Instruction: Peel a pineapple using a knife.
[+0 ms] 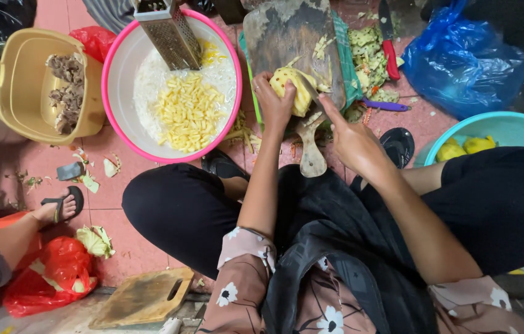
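- our black-clothed knees sit nearest, over the pink tiled floor.
- our right hand has its grip closed round a knife, forefinger along the blade.
- our left hand clasps a yellow pineapple piece on the wooden cutting board.
- further left, a pink-rimmed bowl holds yellow strips and a metal grater.

— How many boards do you see?
— You see two boards, one pink bowl, one grater, and two red bags.
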